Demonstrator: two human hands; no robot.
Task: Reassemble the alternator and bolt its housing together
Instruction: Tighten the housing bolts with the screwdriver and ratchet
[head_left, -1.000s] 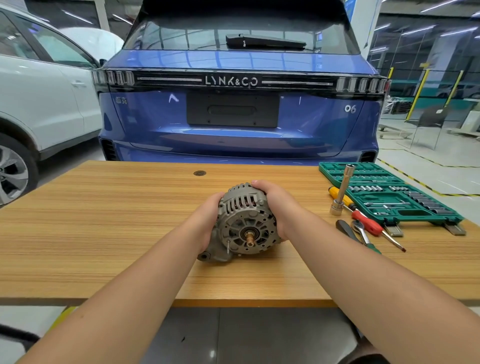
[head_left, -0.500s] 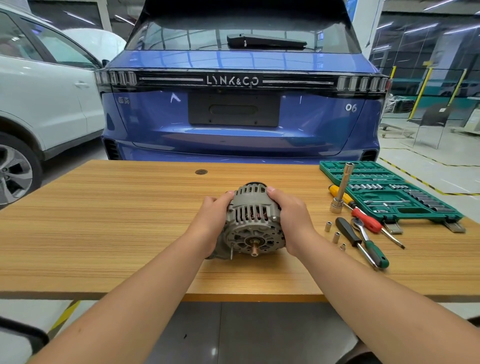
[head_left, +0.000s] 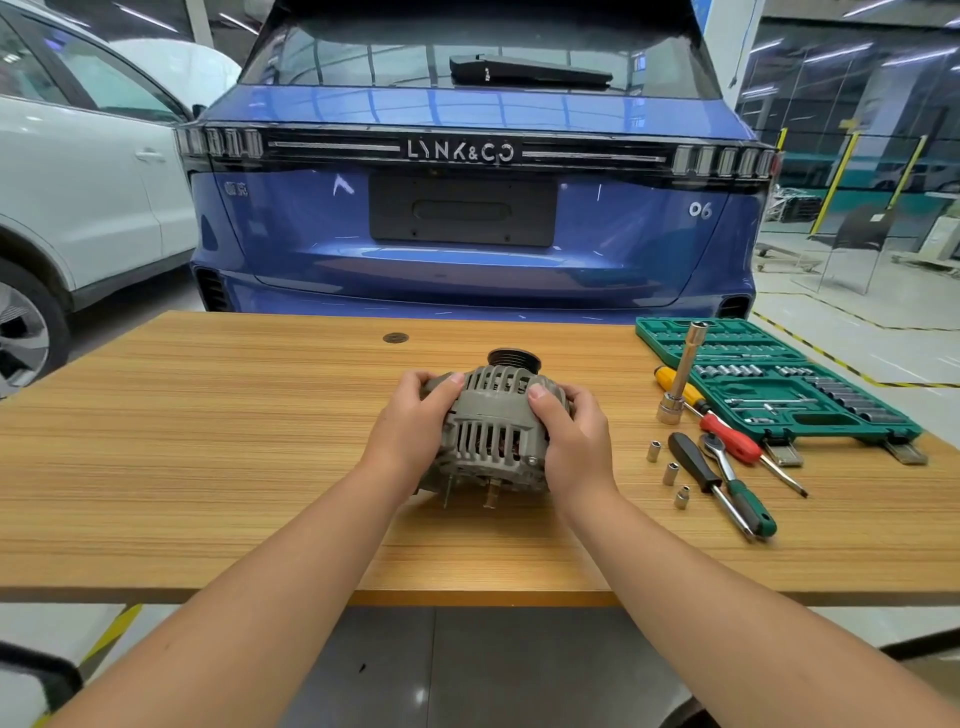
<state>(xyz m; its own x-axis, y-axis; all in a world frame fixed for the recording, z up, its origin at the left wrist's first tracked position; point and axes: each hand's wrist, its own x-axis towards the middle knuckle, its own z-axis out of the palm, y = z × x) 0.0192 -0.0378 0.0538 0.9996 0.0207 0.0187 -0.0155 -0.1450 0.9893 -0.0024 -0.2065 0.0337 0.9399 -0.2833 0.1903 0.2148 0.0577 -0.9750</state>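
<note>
Alternator (head_left: 493, 431) sits at frame centre on the wooden worktop (head_left: 208, 441), black pulley (head_left: 514, 358) pointing away toward the top of the frame, slotted grey housing facing up, studs sticking out at its near lower edge. Left hand (head_left: 415, 421) grasps the alternator's left side, thumb curled over the top ribs. Right hand (head_left: 574, 436) grasps the right side, thumb pressed on the housing top. Both forearms run in from the bottom corners of the frame. Right of centre: three small sockets (head_left: 670, 473) stand loose on the worktop in a diagonal row, just beside a black-handled screwdriver (head_left: 696, 467). Next to it a ratchet (head_left: 737, 488) with green grip, head touching or overlapping a red-handled screwdriver (head_left: 727, 431). A long socket extension (head_left: 680, 374) stands tilted, base on the worktop, in front of a yellow-handled tool (head_left: 675, 384). Green socket case (head_left: 769, 384) lies open at the right edge of the worktop. Small dark round cap (head_left: 396, 338) in the worktop above the alternator. Blue car (head_left: 467, 249) rear fills the upper middle; white car (head_left: 78, 182) at upper left.
</note>
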